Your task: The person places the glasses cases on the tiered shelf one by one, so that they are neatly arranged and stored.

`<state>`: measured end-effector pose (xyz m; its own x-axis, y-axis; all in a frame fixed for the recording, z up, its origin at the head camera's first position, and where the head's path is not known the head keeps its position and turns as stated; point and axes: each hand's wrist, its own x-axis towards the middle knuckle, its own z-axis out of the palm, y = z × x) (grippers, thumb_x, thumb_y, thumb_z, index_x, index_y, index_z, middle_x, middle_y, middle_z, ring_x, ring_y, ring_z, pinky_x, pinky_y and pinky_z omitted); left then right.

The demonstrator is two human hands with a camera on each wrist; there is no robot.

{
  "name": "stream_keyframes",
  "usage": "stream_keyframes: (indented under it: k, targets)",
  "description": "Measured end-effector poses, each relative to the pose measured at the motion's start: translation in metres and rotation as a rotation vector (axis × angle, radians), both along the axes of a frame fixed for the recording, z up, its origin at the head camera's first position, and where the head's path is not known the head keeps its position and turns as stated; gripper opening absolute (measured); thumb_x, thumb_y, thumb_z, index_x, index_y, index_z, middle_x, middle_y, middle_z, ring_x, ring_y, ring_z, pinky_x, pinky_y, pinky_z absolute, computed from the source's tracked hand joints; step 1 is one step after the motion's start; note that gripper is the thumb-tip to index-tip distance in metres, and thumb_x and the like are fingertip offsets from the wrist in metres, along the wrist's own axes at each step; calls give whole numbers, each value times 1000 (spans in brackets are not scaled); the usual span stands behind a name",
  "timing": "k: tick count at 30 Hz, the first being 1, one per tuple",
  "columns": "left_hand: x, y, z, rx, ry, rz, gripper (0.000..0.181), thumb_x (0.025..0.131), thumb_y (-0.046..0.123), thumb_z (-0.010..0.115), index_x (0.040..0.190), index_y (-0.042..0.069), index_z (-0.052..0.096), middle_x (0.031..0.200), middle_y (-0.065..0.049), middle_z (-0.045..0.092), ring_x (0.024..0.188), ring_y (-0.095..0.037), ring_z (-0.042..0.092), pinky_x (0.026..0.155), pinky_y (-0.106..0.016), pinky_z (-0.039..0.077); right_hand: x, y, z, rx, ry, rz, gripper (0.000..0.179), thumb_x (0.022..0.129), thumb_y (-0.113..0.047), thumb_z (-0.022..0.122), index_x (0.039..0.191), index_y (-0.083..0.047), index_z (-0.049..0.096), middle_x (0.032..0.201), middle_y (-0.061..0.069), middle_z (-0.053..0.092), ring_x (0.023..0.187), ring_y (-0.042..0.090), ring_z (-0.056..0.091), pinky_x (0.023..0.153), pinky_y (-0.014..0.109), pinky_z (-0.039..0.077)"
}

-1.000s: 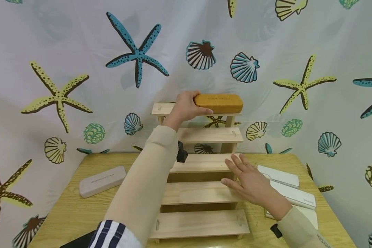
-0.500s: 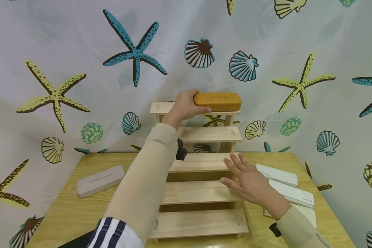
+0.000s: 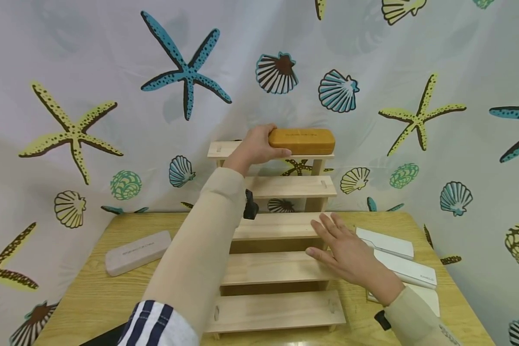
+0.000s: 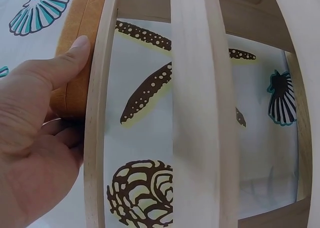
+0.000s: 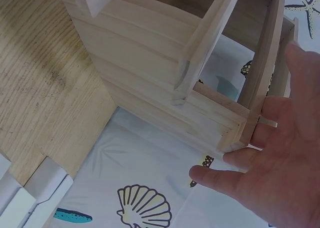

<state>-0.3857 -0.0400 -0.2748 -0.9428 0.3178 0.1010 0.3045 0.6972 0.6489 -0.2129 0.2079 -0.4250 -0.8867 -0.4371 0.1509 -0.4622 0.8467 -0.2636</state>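
Observation:
An orange glasses case lies lengthwise on the top step of a light wooden tiered rack. My left hand grips the case by its left end. In the left wrist view the thumb presses the front of the orange case, while the other fingers are partly hidden behind it. My right hand is at the rack's right side with its fingers extended over the middle steps. From the right wrist, the hand appears beside the rack's edge and holds nothing.
A pale grey glasses case lies on the wooden table left of the rack. Several white cases lie to its right. Behind the table hangs a cloth printed with shells and starfish.
The head view has shifted slightly, moving the whole scene a little left and up. Both hands and the orange case keep their places relative to the rack.

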Motion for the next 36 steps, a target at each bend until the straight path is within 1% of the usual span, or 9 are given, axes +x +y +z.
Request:
stream_keyframes:
  k: [7,11,16,19,22,24,27,32,36]
  targets:
    - [-4,-1,2,-37,-8,-18,93,95,36,81,166,3,30,157,-17,51,132,-30,53,122,-42,40,1,0,1,8,-3,0,78,106,-55,54,166,-10,34,173,21,25,161,47,19,120,70,34]
    - [-3,-1,1,-38,-4,-21,94,95,36,81,166,4,28,161,-17,48,136,-30,52,124,-42,38,1,0,1,11,-9,-2,78,106,-56,54,166,-10,34,173,21,26,161,47,19,119,70,35]
    - [-4,-1,0,-26,5,-14,95,94,36,81,166,5,29,159,-18,49,134,-31,53,123,-43,39,1,0,1,17,-4,-4,78,106,-55,54,166,-9,34,173,21,26,160,47,20,119,70,35]
    - [-5,-3,-2,-11,26,-9,96,94,43,79,167,5,28,160,-17,49,135,-30,53,122,-43,41,1,0,2,20,0,-4,78,106,-55,54,166,-10,34,173,20,26,160,47,20,119,70,36]
    - [-3,-6,-4,18,52,-12,97,96,52,73,167,6,27,164,-18,45,143,-31,51,122,-44,42,1,-1,2,19,-1,-5,77,106,-56,54,166,-10,34,173,20,26,161,46,20,118,70,36]
    - [0,-11,-5,48,66,-11,95,97,56,69,168,8,26,167,-18,41,149,-33,47,122,-47,42,1,-1,2,18,-2,-5,77,106,-55,54,166,-10,34,173,20,26,161,46,20,118,70,37]
    - [6,-22,-5,110,105,10,89,99,54,67,167,10,31,165,-19,43,153,-35,44,121,-50,43,1,-1,2,17,-6,-3,78,106,-56,54,166,-10,34,173,20,25,161,46,19,118,70,36]
    - [20,-49,-4,229,212,78,71,99,42,70,158,8,47,152,-18,58,143,-32,56,117,-48,48,0,-1,2,17,-7,-6,78,106,-56,53,166,-10,33,174,20,24,161,45,18,119,69,36]
    - [36,-80,-7,272,292,107,63,99,38,72,153,9,54,143,-17,66,136,-31,63,115,-49,49,0,0,2,17,-10,-5,79,106,-56,53,166,-10,33,174,20,24,161,46,19,119,69,36]
